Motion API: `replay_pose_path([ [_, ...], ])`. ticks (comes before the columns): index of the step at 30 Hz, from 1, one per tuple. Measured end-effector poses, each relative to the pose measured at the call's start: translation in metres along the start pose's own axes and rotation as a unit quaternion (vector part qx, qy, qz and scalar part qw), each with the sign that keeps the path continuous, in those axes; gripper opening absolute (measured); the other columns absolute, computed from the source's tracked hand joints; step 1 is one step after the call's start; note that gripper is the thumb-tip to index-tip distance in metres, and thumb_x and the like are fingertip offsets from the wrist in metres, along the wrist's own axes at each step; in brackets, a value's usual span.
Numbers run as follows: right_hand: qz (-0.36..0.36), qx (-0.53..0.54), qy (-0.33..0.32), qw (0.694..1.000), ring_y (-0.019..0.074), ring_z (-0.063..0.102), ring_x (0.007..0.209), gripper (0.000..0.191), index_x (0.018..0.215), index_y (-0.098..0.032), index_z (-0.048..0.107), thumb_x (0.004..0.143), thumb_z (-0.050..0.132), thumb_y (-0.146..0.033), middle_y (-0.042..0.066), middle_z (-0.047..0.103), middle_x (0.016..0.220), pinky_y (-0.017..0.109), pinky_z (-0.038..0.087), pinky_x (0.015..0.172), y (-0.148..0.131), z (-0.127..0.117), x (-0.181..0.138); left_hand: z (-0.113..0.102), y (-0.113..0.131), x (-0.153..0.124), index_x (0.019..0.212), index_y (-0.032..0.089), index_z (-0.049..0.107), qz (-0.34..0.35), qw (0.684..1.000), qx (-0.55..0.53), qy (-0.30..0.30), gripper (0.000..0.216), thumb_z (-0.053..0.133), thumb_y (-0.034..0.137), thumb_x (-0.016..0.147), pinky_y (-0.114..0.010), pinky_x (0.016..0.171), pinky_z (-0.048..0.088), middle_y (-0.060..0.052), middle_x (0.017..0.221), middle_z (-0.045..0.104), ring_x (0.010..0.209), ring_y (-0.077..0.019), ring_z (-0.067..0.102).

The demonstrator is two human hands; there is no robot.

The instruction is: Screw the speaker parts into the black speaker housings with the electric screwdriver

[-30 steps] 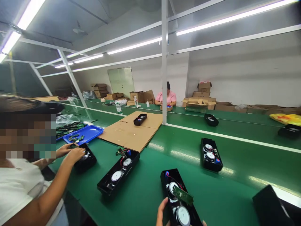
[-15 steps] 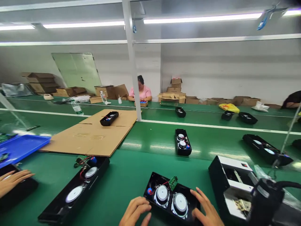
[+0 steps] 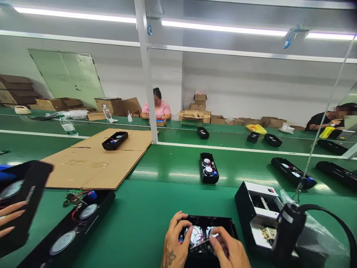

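Observation:
A black speaker box [image 3: 228,222] lies open in front of me, with two round speaker drivers [image 3: 196,235] inside. A thin circuit board [image 3: 201,244], seen nearly edge-on, is above the near part of the box. My left hand [image 3: 177,240] closes its thumb and fingers at the board's left end, over the box's left side. At the board's right end my right hand [image 3: 230,246] pinches with thumb and forefinger, in front of the right driver. The fingers hide parts of the box and the board.
At left, a co-worker's hand [image 3: 11,219] holds up another speaker box [image 3: 33,193]. Beside it lies a long speaker box [image 3: 92,212] with loose wires. A black-and-white device [image 3: 248,212] and a hanging electric screwdriver [image 3: 290,227] stand at right. Cardboard [image 3: 95,175] lies beyond.
My hands have moved from the box's ends in over its drivers and onto the circuit board. The box now sits squarer to me. The co-worker's box has been raised; my view has turned right.

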State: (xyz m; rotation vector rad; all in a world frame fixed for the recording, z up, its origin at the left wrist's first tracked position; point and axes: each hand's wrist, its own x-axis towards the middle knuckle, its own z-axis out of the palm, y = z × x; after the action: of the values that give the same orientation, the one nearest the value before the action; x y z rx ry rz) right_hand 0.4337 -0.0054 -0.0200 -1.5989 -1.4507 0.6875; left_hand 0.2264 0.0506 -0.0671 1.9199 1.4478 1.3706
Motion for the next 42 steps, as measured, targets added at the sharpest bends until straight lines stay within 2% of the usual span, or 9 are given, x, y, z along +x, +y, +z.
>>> replay_pose_path([
  [6,0.053,0.221,0.039,0.973,0.0247,0.081,0.083,0.062,0.126,-0.027,0.071,0.072,0.090,-0.048,0.010,0.080,0.116,0.033,0.065,0.072,-0.010,0.025,-0.001,-0.024,0.014,-0.018,0.104,0.037,0.084,-0.019,1.000,0.004,0.008,0.014,0.077,0.042,0.093,-0.055,0.102,0.068,-0.007,0.111,0.084,0.128,-0.0350,0.074],
  [14,0.057,0.332,0.036,0.941,0.0306,0.081,0.091,0.063,0.116,-0.021,0.080,0.066,0.101,-0.053,0.014,0.083,0.101,0.041,0.070,0.082,-0.005,0.036,0.003,-0.214,-0.044,0.059,0.096,0.041,0.079,0.005,1.000,-0.006,0.030,0.021,0.072,0.060,0.090,-0.049,0.096,0.069,-0.003,0.085,0.080,0.119,-0.0281,0.076],
  [16,0.026,0.288,0.031,0.957,0.0303,0.081,0.091,0.054,0.113,-0.021,0.083,0.070,0.100,-0.048,0.013,0.085,0.101,0.039,0.070,0.080,-0.003,0.031,0.005,-0.200,-0.036,0.059,0.093,0.042,0.078,0.026,0.999,-0.010,0.015,0.017,0.072,0.057,0.091,-0.049,0.099,0.069,-0.002,0.081,0.078,0.117,-0.0279,0.078],
  [20,-0.174,0.112,0.031,0.978,0.0233,0.081,0.098,0.023,0.118,-0.030,0.085,0.096,0.077,-0.025,0.007,0.086,0.109,0.032,0.067,0.087,-0.007,0.007,0.010,-0.094,0.018,0.017,0.103,0.037,0.077,0.067,0.998,0.004,-0.007,0.010,0.068,0.041,0.100,-0.055,0.113,0.063,-0.005,0.104,0.080,0.132,-0.0292,0.073],
  [22,-0.306,-0.016,-0.006,0.952,0.0190,0.078,0.094,0.038,0.127,-0.035,0.081,0.104,0.060,-0.012,0.003,0.084,0.106,0.030,0.063,0.083,-0.013,-0.010,0.012,-0.055,0.040,-0.002,0.102,0.035,0.077,0.073,0.997,0.005,-0.035,0.014,0.064,0.031,0.103,-0.055,0.116,0.061,-0.005,0.122,0.079,0.139,-0.0292,0.069],
  [25,-0.399,-0.197,-0.077,0.892,0.0184,0.074,0.079,0.050,0.129,-0.032,0.078,0.103,0.050,0.000,0.000,0.083,0.094,0.032,0.052,0.072,-0.019,-0.030,0.012,-0.043,0.046,-0.015,0.118,0.033,0.075,0.102,0.986,0.029,-0.130,0.022,0.061,0.024,0.103,-0.068,0.125,0.048,-0.008,0.155,0.065,0.159,-0.0354,0.050],
  [31,-0.328,-0.326,-0.193,0.865,0.0196,0.078,0.080,0.029,0.095,-0.024,0.079,0.097,0.063,0.000,-0.002,0.083,0.085,0.036,0.045,0.075,-0.024,-0.021,0.010,-0.031,0.004,-0.022,0.113,0.023,0.071,0.174,0.942,0.139,-0.253,0.070,0.104,0.030,0.052,-0.097,0.118,0.026,-0.022,0.168,0.050,0.160,-0.0655,0.028],
  [36,-0.263,-0.362,-0.291,0.846,0.0206,0.080,0.082,0.030,0.095,-0.026,0.082,0.096,0.064,-0.003,0.000,0.086,0.092,0.036,0.040,0.071,-0.042,-0.011,0.017,-0.003,-0.014,-0.030,0.109,0.023,0.071,0.196,0.935,0.180,-0.232,0.064,0.093,0.008,0.051,-0.092,0.120,0.031,-0.017,0.166,0.054,0.161,-0.0612,0.032],
  [42,-0.184,-0.264,-0.336,0.885,0.0205,0.080,0.094,0.039,0.097,-0.029,0.083,0.089,0.060,0.001,-0.001,0.086,0.102,0.030,0.045,0.077,-0.056,-0.032,0.023,-0.014,-0.002,-0.026,0.095,0.022,0.070,0.202,0.938,0.156,-0.235,0.045,0.085,0.004,0.057,-0.090,0.123,0.028,-0.014,0.159,0.061,0.163,-0.0575,0.032],
])
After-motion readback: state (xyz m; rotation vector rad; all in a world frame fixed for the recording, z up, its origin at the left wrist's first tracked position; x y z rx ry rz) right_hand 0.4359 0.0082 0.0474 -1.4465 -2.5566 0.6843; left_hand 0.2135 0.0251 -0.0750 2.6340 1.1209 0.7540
